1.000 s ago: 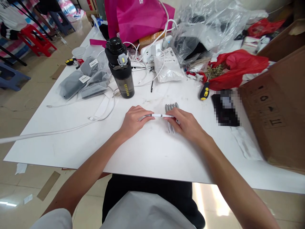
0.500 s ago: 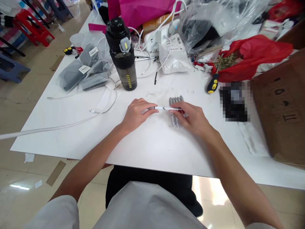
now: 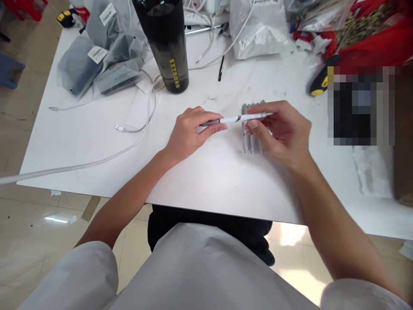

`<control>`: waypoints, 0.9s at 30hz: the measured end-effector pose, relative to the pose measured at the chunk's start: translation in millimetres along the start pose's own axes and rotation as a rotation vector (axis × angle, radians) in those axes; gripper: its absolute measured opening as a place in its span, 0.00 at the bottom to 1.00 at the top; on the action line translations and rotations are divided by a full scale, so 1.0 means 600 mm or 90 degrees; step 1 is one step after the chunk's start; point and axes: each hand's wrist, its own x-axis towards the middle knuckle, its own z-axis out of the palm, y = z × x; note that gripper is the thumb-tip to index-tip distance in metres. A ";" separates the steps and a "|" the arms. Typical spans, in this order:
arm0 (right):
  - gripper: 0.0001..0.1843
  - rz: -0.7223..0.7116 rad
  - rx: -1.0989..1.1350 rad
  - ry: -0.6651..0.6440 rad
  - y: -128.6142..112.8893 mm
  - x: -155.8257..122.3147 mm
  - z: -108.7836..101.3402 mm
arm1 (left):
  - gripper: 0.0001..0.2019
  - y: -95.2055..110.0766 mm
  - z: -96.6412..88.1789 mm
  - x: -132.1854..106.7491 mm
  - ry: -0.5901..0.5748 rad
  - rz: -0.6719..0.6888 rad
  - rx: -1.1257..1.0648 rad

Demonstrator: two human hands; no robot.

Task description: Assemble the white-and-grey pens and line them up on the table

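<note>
Pen [image 3: 245,118], white with a dark band and a grey tip, held across the middle of the frame between both hands, just above a row of grey pens [image 3: 250,144] lying side by side on the white table [image 3: 80,163]. Right hand [image 3: 277,133] higher and more open than a moment earlier, with thumb and forefinger pinching the barrel near its far end and the other fingers loosely spread. Left hand [image 3: 193,135] low near the table, fingers curled over the grey tip end, thumb out of sight.

Upper left of the frame, clear plastic bags [image 3: 77,64] with grey pouches inside and white labels on top. Top centre, a dark smoky drinks bottle [image 3: 169,56] with yellow lettering, and beside it a white bag [image 3: 258,30] of unclear contents. Upper right, a red plastic bag [image 3: 377,38] holding brownish-green bits, with a yellow-and-black screwdriver handle [image 3: 319,82] just below. Along the right edge, a strip of cardboard box [image 3: 403,129], and in front of it a pixelated patch hiding whatever lies there. Left of the hands, a white cable [image 3: 97,159] trailing across the table.
</note>
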 end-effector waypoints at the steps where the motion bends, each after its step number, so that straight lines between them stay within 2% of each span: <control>1: 0.14 0.017 0.029 0.006 -0.001 0.000 0.002 | 0.14 0.002 0.000 0.000 -0.001 -0.006 -0.006; 4: 0.12 0.040 0.037 0.031 -0.001 0.000 0.003 | 0.15 0.005 0.002 -0.001 -0.003 -0.012 -0.019; 7: 0.16 0.018 0.016 0.053 0.003 0.004 0.001 | 0.16 0.007 0.006 -0.003 -0.007 -0.012 -0.028; 10: 0.11 -0.013 0.084 0.041 0.007 0.011 0.002 | 0.17 0.009 0.009 -0.004 -0.010 -0.027 -0.065; 13: 0.21 -0.038 0.152 0.015 0.007 0.016 0.005 | 0.20 0.016 0.007 -0.004 -0.017 -0.058 -0.130; 18: 0.13 0.003 0.204 0.037 0.008 0.013 0.011 | 0.23 0.033 -0.002 -0.002 -0.068 -0.115 -0.212; 21: 0.11 -0.009 0.230 0.056 0.009 0.014 0.014 | 0.23 0.040 -0.004 -0.002 -0.097 -0.127 -0.241; 24: 0.14 -0.014 0.238 0.063 0.004 0.017 0.014 | 0.24 0.043 -0.003 -0.002 -0.116 -0.132 -0.253; 27: 0.19 0.043 0.214 0.025 -0.005 0.016 0.016 | 0.24 0.045 -0.005 -0.001 -0.137 -0.144 -0.242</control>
